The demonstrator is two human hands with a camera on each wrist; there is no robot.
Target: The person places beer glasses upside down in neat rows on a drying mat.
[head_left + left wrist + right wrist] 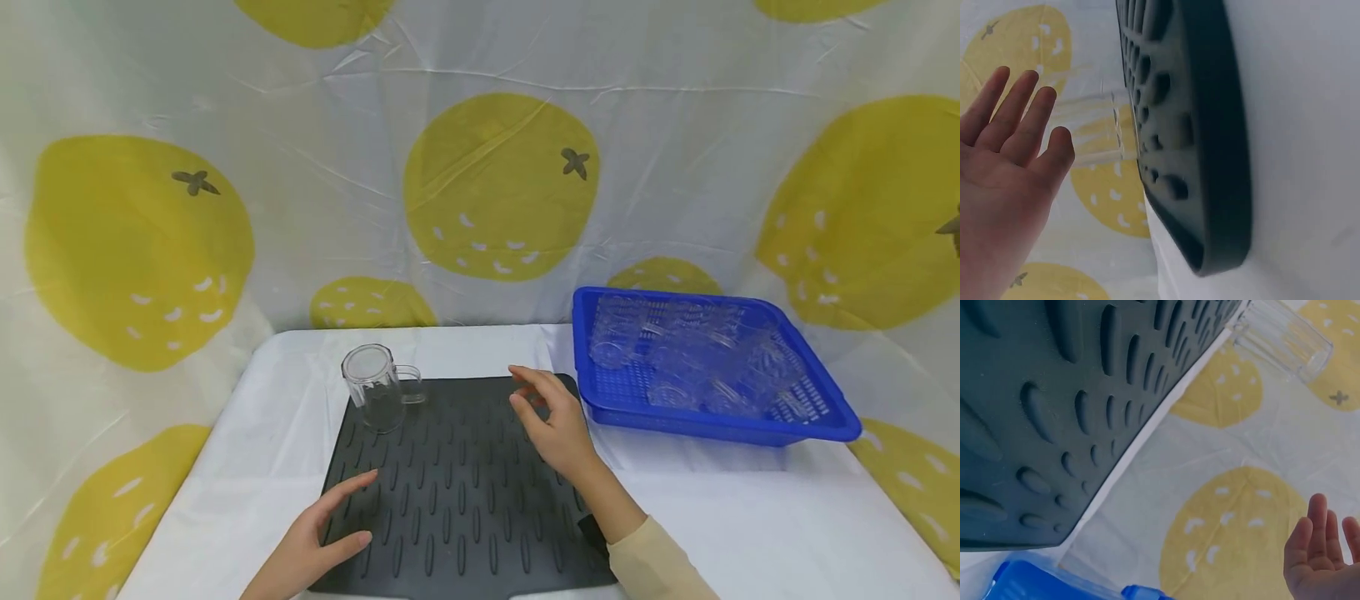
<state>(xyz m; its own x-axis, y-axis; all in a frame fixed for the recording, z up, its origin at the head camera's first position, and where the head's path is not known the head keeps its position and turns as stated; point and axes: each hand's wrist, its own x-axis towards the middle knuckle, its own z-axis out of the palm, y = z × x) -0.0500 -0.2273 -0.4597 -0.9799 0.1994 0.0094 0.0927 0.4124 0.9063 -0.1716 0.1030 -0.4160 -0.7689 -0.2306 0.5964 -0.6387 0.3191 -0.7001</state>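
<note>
A clear glass mug [377,392] stands upside down on the far left corner of a dark ribbed drying mat [465,492], its handle toward the right. My left hand [311,533] hovers over the mat's near left edge, fingers extended and thumb apart, holding nothing. Above the mat's right side is my right hand [553,423], its fingers loosely bent and nothing in them. The left wrist view shows the left palm [1010,156] bare, with the mug [1094,128] beyond it. In the right wrist view the right hand [1322,556] is partly cut off.
A blue plastic basket [712,427] at the right back holds several clear glass mugs [690,354]. White cloth [225,467] covers the table. Behind it hangs a pale curtain [315,192] printed with large yellow fruit.
</note>
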